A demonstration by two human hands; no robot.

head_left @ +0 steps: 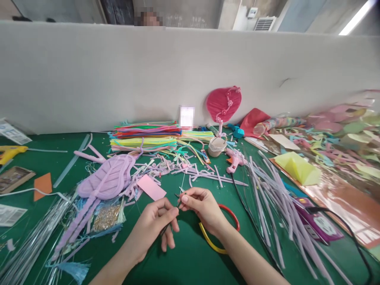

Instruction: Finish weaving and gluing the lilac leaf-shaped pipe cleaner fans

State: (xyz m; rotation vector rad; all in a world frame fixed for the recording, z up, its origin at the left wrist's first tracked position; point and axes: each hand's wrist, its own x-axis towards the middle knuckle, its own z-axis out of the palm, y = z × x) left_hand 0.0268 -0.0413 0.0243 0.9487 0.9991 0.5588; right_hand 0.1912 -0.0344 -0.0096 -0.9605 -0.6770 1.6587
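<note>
My left hand (154, 227) and my right hand (202, 206) meet over the green table (190, 257), both pinched on a thin dark wire (179, 203) that runs between their fingertips and sticks up a little above the right hand. A red and yellow ring (228, 211) lies on the table under my right wrist. A pink paper card (151, 187) lies just beyond my left hand. A lilac leaf-shaped fan (108, 178) rests to the left.
A stack of coloured pipe cleaners (145, 136) sits at the back. A small cup (216, 146), a pink glue gun (234, 160) and a pink fan (224, 103) stand near the white partition. Lilac strips (273, 190), yellow folded paper (297, 166) and scraps fill the right.
</note>
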